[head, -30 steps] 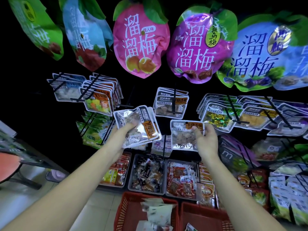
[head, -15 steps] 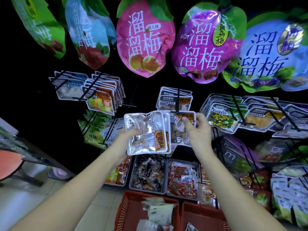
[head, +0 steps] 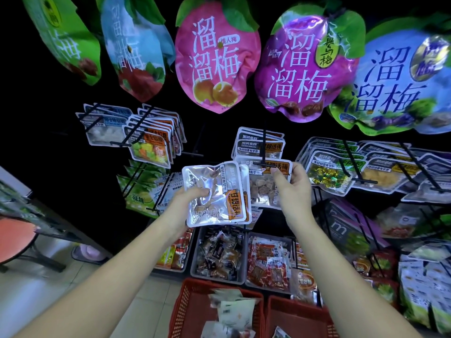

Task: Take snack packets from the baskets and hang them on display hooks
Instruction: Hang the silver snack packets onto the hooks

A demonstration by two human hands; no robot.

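Dark shop display wall, black pegs, large plum bags overhead. Right hand (head: 294, 189): fingers pinching top edge of snack packet (head: 264, 189) at tip of centre display hook (head: 263, 152); whether hole is on peg, cannot tell. Left hand (head: 188, 203): closed around spare packets (head: 217, 193), held just beside hook. Red baskets (head: 195, 311) below on floor, stock remaining. Risks: hole missing peg tip, packet dropping into grey trays (head: 195, 259); slick foil stack sliding from left grip; hung packets (head: 260, 145) pushed askew.
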